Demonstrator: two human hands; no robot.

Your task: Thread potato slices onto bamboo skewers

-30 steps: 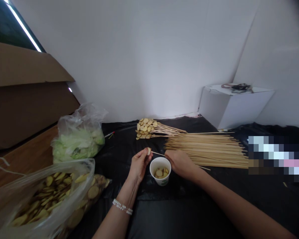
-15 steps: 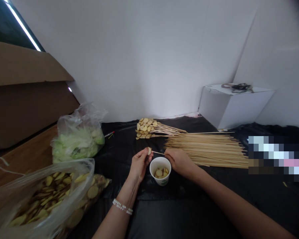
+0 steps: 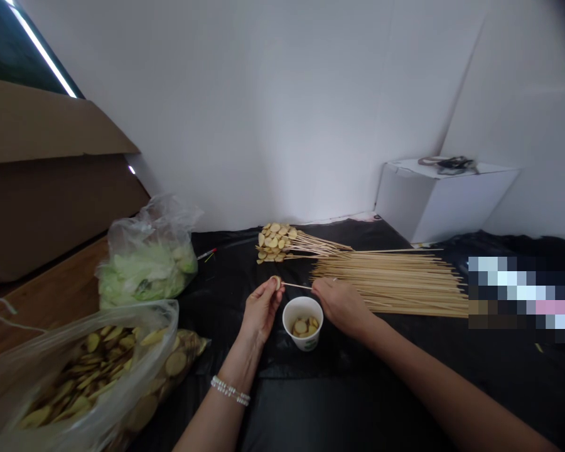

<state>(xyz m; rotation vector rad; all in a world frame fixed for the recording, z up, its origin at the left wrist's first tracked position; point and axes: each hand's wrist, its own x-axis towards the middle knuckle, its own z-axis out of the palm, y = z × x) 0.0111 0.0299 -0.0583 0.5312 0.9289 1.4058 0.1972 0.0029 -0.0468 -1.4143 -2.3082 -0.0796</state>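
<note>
Between the fingers of my left hand [image 3: 262, 306] is a pale potato slice [image 3: 277, 283]. My right hand [image 3: 343, 306] grips a thin wooden skewer [image 3: 297, 286], whose far end meets the slice; how deep it goes in I cannot tell. Just below and between both hands stands a white paper cup [image 3: 303, 342] with several slices [image 3: 302, 326] in it. Behind the hands lies a pile of skewered potato slices [image 3: 277, 240], their sticks pointing right. A wide spread of bare skewers [image 3: 405, 284] lies beyond my right hand.
An open plastic bag of potato slices [image 3: 94, 367] sits at the front left, with a bag of green leafy vegetables [image 3: 144, 270] behind it. A white box [image 3: 447, 204] stands at the back right, on black sheeting [image 3: 306, 408]. A red pen [image 3: 208, 253] lies near the wall.
My left hand with the potato slice has shifted slightly left, and more of the skewer shows between the hands. The cup and piles have stayed put.
</note>
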